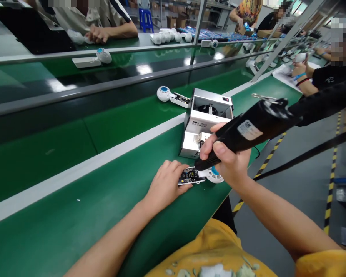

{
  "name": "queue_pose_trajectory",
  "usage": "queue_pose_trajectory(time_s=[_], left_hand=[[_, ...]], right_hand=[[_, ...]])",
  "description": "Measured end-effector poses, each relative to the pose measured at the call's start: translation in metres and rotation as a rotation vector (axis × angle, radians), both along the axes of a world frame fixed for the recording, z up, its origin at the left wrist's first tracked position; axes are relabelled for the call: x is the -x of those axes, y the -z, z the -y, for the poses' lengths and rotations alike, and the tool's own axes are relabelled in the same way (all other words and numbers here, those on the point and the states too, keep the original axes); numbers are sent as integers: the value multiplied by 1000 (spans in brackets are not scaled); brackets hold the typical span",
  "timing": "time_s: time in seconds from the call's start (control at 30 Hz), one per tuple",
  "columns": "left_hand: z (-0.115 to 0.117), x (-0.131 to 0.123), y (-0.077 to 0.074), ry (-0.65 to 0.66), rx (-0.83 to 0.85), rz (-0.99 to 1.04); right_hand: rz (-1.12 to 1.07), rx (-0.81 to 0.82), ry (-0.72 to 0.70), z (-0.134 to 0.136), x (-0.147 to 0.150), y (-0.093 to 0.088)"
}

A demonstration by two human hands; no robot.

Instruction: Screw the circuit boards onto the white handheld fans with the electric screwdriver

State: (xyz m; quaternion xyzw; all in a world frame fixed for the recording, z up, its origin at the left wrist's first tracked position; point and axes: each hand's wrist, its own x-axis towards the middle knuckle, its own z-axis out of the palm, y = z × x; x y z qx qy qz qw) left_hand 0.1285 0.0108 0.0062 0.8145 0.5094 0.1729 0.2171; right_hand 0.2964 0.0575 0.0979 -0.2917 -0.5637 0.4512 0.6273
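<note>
My left hand (167, 181) is closed around the end of a white device with an exposed circuit board (192, 175), which lies on the green bench. The device's round head, with a blue centre, points right and is partly covered. In my right hand (230, 161) is a black electric screwdriver (242, 130), tilted with its nose low over the board end by the round head. Its bit is hidden, so I cannot tell whether it touches a screw. Just behind stands a silver screw feeder (209, 115), partly hidden by the tool and my fingers.
Another opened white device (173, 96) lies behind the feeder on the green conveyor (118, 127). Farther along are more devices (103, 56). A metal post (288, 38) rises at the right. A dark cable (305, 154) crosses the right side. Co-workers sit opposite and at the right (334, 73).
</note>
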Motion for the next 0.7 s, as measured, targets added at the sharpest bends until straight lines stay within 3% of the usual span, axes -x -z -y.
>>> queue_pose_trajectory(time_s=[0.13, 0.23, 0.43, 0.7], left_hand=[[0, 0, -1, -13, 41, 4], [1, 0, -2, -17, 59, -1], [1, 0, -2, -15, 38, -11], [-1, -1, -1, -17, 28, -9]], right_hand=[[-73, -98, 153, 0, -9, -31], [-98, -217, 244, -7, -11, -42], [-42, -177, 234, -11, -7, -33], [49, -45, -45, 37, -23, -7]])
